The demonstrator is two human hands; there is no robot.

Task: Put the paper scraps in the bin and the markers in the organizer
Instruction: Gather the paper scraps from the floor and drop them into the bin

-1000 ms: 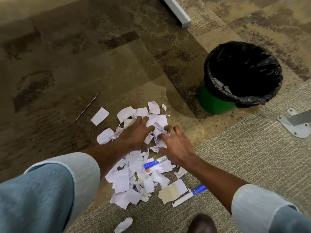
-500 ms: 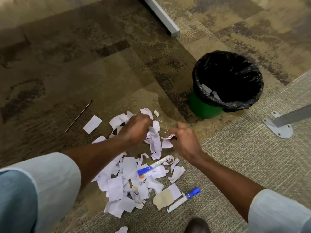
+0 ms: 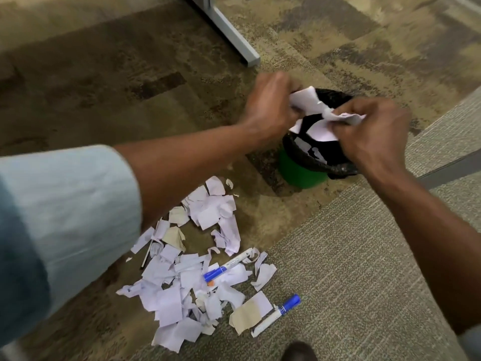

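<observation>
Both my hands are raised over the green bin with its black liner. My left hand grips white paper scraps, and my right hand grips more of them just above the bin's opening. Some scraps lie inside the liner. A pile of torn paper scraps remains on the carpet below my left arm. One blue-capped white marker lies in the pile. A second marker lies to its lower right on the grey carpet. No organizer is in view.
A grey metal table leg runs across the carpet behind the bin. Another grey bar lies to the right of the bin. A dark shoe tip shows at the bottom edge.
Both hands gathered scraps from the far end of the pile, lifted them and carried them up and right to above the bin. The view shifted toward the bin.
</observation>
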